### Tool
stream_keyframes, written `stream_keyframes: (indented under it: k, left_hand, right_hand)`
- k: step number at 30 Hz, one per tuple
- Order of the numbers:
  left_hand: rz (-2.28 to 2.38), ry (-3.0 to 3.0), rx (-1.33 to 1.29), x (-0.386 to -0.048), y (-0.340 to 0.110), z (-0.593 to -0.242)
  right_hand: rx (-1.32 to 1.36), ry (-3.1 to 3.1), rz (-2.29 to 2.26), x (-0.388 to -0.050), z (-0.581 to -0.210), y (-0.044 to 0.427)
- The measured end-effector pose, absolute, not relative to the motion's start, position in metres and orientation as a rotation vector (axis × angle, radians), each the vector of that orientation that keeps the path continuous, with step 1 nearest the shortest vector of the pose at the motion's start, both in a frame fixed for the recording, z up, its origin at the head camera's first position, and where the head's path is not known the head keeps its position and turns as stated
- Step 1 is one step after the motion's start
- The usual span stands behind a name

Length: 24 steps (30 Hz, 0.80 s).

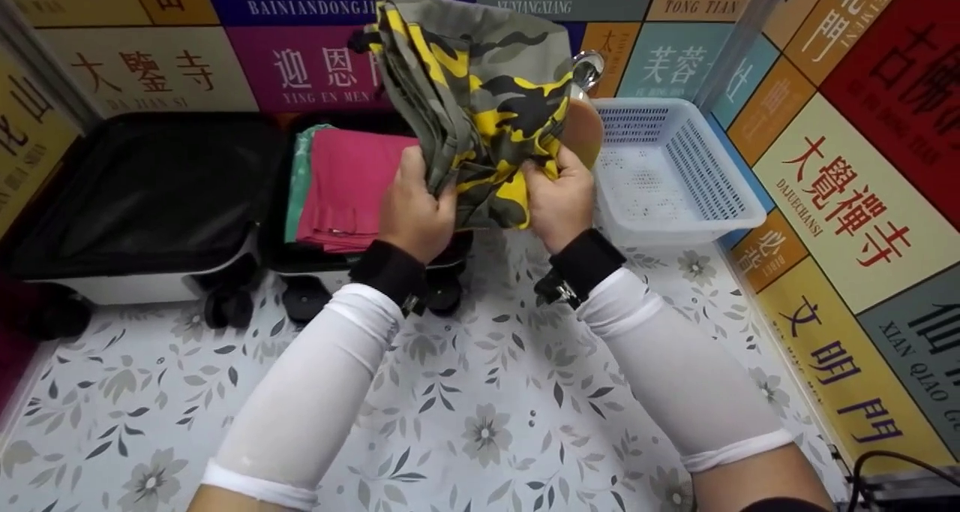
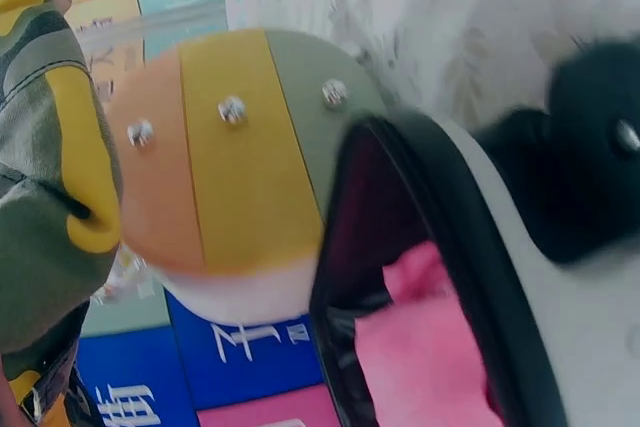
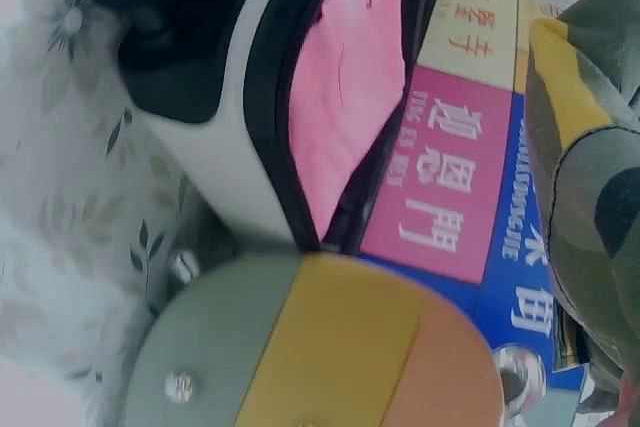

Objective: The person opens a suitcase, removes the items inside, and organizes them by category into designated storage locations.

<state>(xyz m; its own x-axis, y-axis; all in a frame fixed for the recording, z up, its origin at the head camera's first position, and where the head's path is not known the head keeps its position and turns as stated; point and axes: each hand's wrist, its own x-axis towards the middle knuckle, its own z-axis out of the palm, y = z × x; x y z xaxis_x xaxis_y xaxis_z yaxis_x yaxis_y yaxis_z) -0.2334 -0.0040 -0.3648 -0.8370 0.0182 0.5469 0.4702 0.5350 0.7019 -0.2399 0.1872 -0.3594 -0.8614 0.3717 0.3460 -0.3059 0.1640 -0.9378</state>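
Observation:
A yellow, grey and black camouflage garment (image 1: pixel 499 106) is held up in front of the wall, partly folded and bunched at its lower edge; its exact kind is unclear. My left hand (image 1: pixel 418 206) grips its lower left part, thumb in front. On the lower right, my right hand (image 1: pixel 562 197) pinches the cloth. Below and behind it lies an open suitcase (image 1: pixel 259 251); pink cloth (image 1: pixel 352 185) and green cloth (image 1: pixel 298 189) fill part of its right half. The garment hides some of that half.
To the right stands a white plastic basket (image 1: pixel 679 227) with slotted sides. A rounded object (image 2: pixel 235 157) with green, yellow and orange stripes and metal studs is between suitcase and basket. The suitcase's left half (image 1: pixel 150 197) has a black cover. Lettered walls border the flower-patterned surface (image 1: pixel 480 392).

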Motion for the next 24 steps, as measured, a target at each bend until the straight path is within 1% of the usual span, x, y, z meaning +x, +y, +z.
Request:
stream_keyframes:
  k: [8,15,24]
  left_hand:
    - [-1.240,-2.308,-0.552,-0.235,0.040,-0.346]
    - [-1.209,-2.434,-0.700,-0.248,0.086,-0.331]
    - [-1.240,-2.597,-0.735,-0.257,0.151,-0.336]
  right_hand:
    - [-0.137,-1.896,1.592,-0.232,-0.341,0.242]
    - [-0.220,-1.825,1.538,-0.232,-0.331,0.298]
    - [-0.460,-1.776,1.467,-0.237,-0.339,0.362]
